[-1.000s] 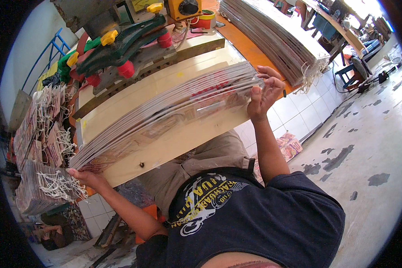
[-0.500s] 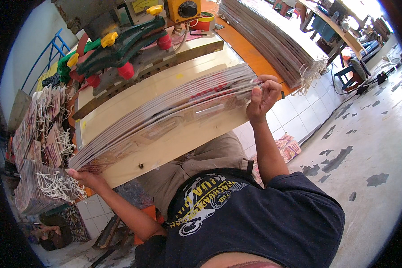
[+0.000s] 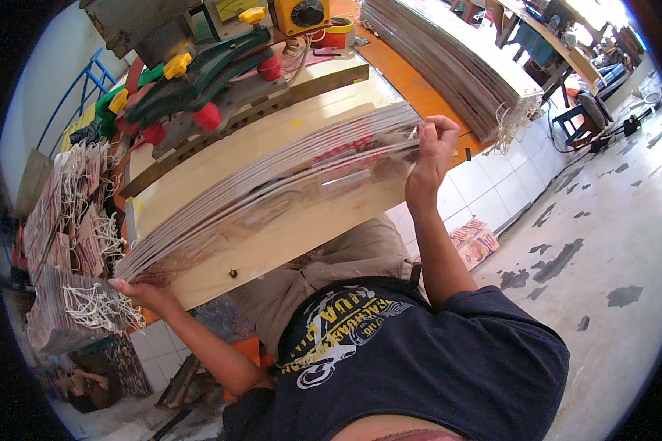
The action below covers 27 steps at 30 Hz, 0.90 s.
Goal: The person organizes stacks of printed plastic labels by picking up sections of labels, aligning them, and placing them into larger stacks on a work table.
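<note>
A stack of long, flat sheets in clear plastic (image 3: 265, 176) stands on edge over a cream board (image 3: 331, 224), printed red and brown in places. At the stack's lower left end, my left hand (image 3: 148, 295) is closed on it, with the thumb in front and most fingers hidden. Up at the right end my right hand (image 3: 430, 165) has its fingers curled and pinched at the top corner of the plastic sheets. The front sheet hangs slightly apart from those behind it.
Behind the board stands a machine with a dark green arm (image 3: 198, 84), yellow knobs and red feet. A tall stack of sheets (image 3: 449, 66) lies at the back right. Bundles with white strings (image 3: 88, 305) are piled at left. Printed packs (image 3: 474, 242) lie on the right.
My right hand has turned and its fingers have drawn together at the stack's corner. The left hand has hardly moved.
</note>
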Tool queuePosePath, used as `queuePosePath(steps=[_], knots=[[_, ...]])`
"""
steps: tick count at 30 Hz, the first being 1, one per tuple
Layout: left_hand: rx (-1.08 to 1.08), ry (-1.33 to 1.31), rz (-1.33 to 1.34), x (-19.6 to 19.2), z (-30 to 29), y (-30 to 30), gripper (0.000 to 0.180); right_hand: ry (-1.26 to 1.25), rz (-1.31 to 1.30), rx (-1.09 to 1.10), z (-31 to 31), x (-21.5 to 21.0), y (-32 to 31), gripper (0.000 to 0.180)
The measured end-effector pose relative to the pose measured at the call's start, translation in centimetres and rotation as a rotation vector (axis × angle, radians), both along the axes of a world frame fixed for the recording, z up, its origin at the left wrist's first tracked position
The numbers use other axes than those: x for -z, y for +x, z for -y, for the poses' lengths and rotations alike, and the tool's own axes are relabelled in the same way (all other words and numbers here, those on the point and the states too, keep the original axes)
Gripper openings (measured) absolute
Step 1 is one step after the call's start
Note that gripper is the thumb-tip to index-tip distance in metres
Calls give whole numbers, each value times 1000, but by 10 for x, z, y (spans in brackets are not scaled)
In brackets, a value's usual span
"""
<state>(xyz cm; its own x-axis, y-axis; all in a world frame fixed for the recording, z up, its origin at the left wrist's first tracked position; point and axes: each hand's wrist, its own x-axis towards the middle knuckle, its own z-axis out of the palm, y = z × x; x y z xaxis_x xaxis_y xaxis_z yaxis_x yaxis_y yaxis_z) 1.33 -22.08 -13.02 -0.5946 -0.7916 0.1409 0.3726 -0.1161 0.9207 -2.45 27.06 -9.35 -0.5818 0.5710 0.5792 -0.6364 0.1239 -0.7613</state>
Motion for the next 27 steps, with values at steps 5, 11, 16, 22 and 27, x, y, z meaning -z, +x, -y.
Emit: queuePosePath(steps=[5, 11, 16, 22, 27], knots=[[45, 16, 17, 6, 5, 0, 96, -79, 108, -38, 3, -17, -17, 16], [8, -15, 14, 8, 9, -1, 95, -32, 86, -42, 0, -6, -25, 18], [-31, -6, 12, -1, -5, 2, 91, 39, 32, -69, -7, 7, -19, 20], [-38, 1, -30, 5, 0, 2, 88, 142, -6, 18, -14, 18, -15, 21], [-69, -28, -20, 2, -7, 2, 90, 134, -30, -2, -16, 20, -14, 20]])
